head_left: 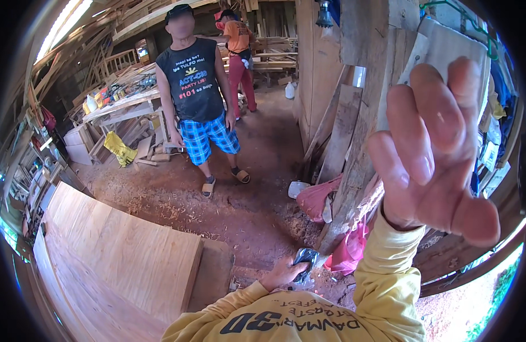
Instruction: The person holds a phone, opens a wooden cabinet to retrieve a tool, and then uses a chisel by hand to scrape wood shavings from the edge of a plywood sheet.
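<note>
Head view, and the left grip [281, 273] is closed around a glossy dark packet [306, 262] low in front of the yellow shirt [291, 313], probably kept close for steadiness, while the right grip [434, 137] looms high and large, fingers loosely spread with nothing visible in them. Off to the left lies a broad wooden panel [114, 245], perhaps laid flat for stability; beyond it, shavings litter the brown floor [263, 222], and a cluttered surface [126, 104] stands behind a person in a sleeveless top [195, 85], arms hanging.
</note>
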Action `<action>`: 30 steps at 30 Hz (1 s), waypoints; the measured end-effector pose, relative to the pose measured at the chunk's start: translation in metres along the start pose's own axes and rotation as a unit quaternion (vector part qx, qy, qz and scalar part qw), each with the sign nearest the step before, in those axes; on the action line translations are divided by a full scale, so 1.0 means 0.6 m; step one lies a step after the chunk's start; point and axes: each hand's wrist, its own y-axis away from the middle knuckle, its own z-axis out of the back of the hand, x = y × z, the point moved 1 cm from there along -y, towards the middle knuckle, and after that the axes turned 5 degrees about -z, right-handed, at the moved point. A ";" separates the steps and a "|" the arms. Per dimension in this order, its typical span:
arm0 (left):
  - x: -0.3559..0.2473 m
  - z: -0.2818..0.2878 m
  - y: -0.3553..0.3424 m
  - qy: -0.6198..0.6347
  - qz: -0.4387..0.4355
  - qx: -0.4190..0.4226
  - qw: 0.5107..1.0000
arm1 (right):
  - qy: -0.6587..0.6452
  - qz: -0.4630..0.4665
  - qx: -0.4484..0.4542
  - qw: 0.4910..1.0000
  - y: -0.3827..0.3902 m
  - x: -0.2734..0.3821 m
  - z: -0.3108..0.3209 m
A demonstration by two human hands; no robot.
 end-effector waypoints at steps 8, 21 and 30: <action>-0.009 0.010 0.004 -0.019 -0.005 -0.009 1.000 | 0.033 -0.035 -0.048 0.998 0.000 -0.015 0.021; -0.007 0.017 0.019 0.041 -0.004 0.004 0.999 | -0.018 -0.046 -0.101 0.994 -0.027 -0.056 0.004; 0.023 0.029 0.022 0.068 0.040 0.007 0.997 | 0.046 -0.097 -0.230 0.967 0.042 -0.127 0.024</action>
